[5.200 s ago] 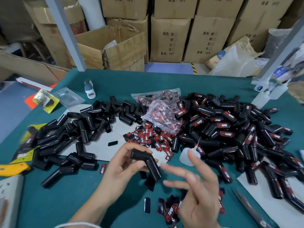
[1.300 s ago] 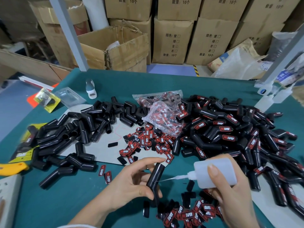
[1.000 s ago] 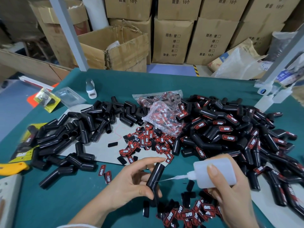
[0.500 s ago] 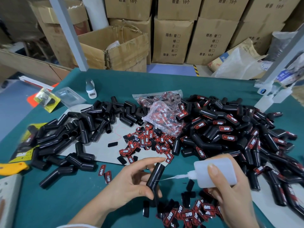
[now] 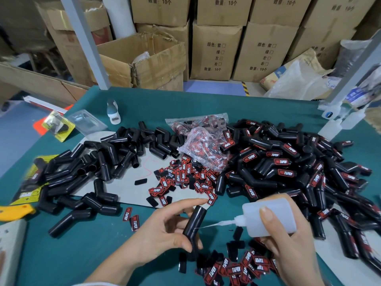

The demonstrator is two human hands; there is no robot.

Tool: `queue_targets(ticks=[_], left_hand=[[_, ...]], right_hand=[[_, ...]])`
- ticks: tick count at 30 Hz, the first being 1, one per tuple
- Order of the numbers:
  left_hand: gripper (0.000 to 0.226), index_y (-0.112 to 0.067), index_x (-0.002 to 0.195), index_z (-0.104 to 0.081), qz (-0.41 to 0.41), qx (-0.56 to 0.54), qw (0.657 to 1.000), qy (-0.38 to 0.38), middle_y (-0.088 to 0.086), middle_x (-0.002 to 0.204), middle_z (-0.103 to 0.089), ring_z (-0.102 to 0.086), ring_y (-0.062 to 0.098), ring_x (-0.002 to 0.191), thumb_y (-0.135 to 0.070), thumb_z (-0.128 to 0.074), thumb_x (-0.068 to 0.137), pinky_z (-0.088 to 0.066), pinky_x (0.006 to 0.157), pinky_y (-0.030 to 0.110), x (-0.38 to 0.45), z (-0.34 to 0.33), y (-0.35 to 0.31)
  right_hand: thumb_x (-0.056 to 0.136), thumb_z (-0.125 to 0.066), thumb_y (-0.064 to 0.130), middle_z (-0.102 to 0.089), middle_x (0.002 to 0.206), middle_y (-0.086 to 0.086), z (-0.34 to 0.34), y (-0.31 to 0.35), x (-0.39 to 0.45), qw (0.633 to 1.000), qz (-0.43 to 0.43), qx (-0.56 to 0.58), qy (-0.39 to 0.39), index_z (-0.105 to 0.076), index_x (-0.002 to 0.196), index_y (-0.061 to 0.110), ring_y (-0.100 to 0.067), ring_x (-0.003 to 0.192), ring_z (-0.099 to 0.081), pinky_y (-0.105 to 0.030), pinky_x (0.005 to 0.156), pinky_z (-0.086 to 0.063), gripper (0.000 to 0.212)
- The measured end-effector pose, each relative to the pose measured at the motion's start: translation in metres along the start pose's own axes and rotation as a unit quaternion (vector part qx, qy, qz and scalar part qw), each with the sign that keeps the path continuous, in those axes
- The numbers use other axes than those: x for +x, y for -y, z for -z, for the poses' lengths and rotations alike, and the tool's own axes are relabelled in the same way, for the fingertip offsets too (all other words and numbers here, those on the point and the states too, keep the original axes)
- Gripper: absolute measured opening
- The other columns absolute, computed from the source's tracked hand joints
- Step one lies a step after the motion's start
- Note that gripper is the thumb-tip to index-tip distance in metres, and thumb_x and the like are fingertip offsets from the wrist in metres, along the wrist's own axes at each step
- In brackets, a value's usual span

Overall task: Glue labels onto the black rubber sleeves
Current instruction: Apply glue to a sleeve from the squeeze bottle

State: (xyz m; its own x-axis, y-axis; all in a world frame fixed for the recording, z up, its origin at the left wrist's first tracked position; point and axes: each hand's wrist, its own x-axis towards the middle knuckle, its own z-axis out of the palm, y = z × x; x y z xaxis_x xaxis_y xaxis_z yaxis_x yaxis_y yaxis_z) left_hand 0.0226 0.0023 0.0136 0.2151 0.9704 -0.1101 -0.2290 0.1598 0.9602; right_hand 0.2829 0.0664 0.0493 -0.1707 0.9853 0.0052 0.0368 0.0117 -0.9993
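Left hand [image 5: 165, 230] grips a black rubber sleeve [image 5: 194, 222]; right hand [image 5: 288, 244] squeezes the glue bottle [image 5: 270, 217], nozzle touching it.

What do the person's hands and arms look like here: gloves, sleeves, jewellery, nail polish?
Both hands are bare: the left hand and the right hand show no gloves, rings or watch. The forearms are uncovered as far as the frame shows. A thin white edge, perhaps a cuff or band, crosses the left arm at the bottom of the picture. The visible nails are short, with no obvious coloured polish.
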Motion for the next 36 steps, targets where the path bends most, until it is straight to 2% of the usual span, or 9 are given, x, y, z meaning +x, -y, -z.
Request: queue_targets(ticks=[4,10,14,17,19,23,27,32,36], left_hand=[[0.082,-0.030,0.140,-0.064,0.001,-0.003,1.000,-0.001,0.024,0.123,-0.048,-0.074,0.042,0.093,0.004,-0.084,0.068,-0.060,0.082,0.037,-0.0001,-0.0005,-0.0004],[0.082,-0.030,0.137,-0.066,0.006,-0.012,1.000,-0.003,0.021,0.120,-0.051,-0.074,0.040,0.091,0.004,-0.083,0.063,-0.060,0.081,0.037,0.0002,-0.0023,-0.0013],[0.081,-0.029,0.137,-0.065,0.005,-0.009,1.000,-0.003,0.023,0.121,-0.050,-0.074,0.038,0.090,0.003,-0.085,0.066,-0.059,0.081,0.034,-0.0008,-0.0019,-0.0024],[0.081,-0.030,0.138,-0.065,0.007,-0.001,1.000,-0.004,0.027,0.121,-0.050,-0.074,0.037,0.091,0.001,-0.087,0.066,-0.059,0.082,0.035,-0.0012,-0.0013,-0.0033],[0.082,-0.029,0.138,-0.064,0.010,-0.002,1.000,-0.002,0.034,0.123,-0.048,-0.074,0.038,0.091,-0.007,-0.094,0.066,-0.059,0.083,0.034,-0.0014,-0.0012,-0.0036],[0.086,-0.029,0.140,-0.063,0.018,-0.009,1.000,-0.001,0.026,0.123,-0.051,-0.074,0.039,0.092,-0.027,-0.097,0.060,-0.059,0.084,0.035,-0.0015,-0.0014,-0.0037],[0.086,-0.029,0.140,-0.063,0.015,-0.008,1.000,-0.001,0.025,0.123,-0.052,-0.074,0.039,0.093,-0.027,-0.097,0.061,-0.059,0.084,0.035,-0.0011,-0.0011,-0.0027],[0.087,-0.029,0.140,-0.063,0.014,-0.010,1.000,-0.003,0.021,0.123,-0.053,-0.074,0.040,0.093,-0.027,-0.098,0.060,-0.059,0.084,0.035,-0.0010,-0.0005,-0.0010],[0.085,-0.028,0.140,-0.063,0.006,-0.007,1.000,-0.001,0.019,0.121,-0.054,-0.074,0.039,0.092,-0.018,-0.098,0.063,-0.059,0.084,0.034,0.0002,0.0005,0.0013]], right_hand=[[0.068,-0.076,0.081,-0.065,0.072,-0.001,-0.0006,0.0005,-0.0002,1.000,0.001,-0.005,0.004,-0.068,0.101,0.017,-0.006,0.052,-0.058,-0.014,0.046,-0.041,0.072],[0.065,-0.077,0.082,-0.069,0.078,-0.005,0.0013,-0.0019,-0.0005,1.000,-0.009,-0.010,-0.002,-0.068,0.101,0.021,-0.018,0.063,-0.066,-0.030,0.055,-0.050,0.072],[0.068,-0.076,0.081,-0.066,0.072,-0.002,-0.0002,0.0007,-0.0013,1.000,0.001,-0.014,0.002,-0.069,0.100,0.019,-0.008,0.054,-0.061,-0.017,0.046,-0.043,0.070],[0.066,-0.076,0.082,-0.067,0.074,-0.004,-0.0001,0.0009,-0.0011,1.000,-0.003,-0.012,-0.002,-0.069,0.098,0.021,-0.011,0.056,-0.062,-0.019,0.046,-0.044,0.070],[0.065,-0.076,0.083,-0.067,0.073,-0.003,0.0002,0.0005,-0.0009,1.000,-0.004,-0.012,-0.002,-0.069,0.098,0.021,-0.011,0.055,-0.061,-0.018,0.045,-0.043,0.071],[0.067,-0.076,0.082,-0.067,0.074,-0.003,0.0009,-0.0001,-0.0012,1.000,-0.005,-0.021,0.003,-0.069,0.100,0.020,-0.012,0.058,-0.063,-0.021,0.047,-0.046,0.071],[0.065,-0.076,0.083,-0.069,0.079,-0.005,0.0020,-0.0019,-0.0012,1.000,-0.014,-0.017,-0.002,-0.069,0.100,0.022,-0.020,0.065,-0.067,-0.035,0.055,-0.051,0.071],[0.066,-0.076,0.083,-0.068,0.075,-0.003,0.0012,0.0002,-0.0016,1.000,-0.010,-0.022,0.000,-0.068,0.101,0.020,-0.014,0.061,-0.066,-0.026,0.051,-0.048,0.072],[0.067,-0.076,0.082,-0.069,0.079,-0.004,0.0016,-0.0013,-0.0014,1.000,-0.012,-0.020,0.001,-0.069,0.102,0.022,-0.018,0.065,-0.068,-0.031,0.053,-0.051,0.071]])
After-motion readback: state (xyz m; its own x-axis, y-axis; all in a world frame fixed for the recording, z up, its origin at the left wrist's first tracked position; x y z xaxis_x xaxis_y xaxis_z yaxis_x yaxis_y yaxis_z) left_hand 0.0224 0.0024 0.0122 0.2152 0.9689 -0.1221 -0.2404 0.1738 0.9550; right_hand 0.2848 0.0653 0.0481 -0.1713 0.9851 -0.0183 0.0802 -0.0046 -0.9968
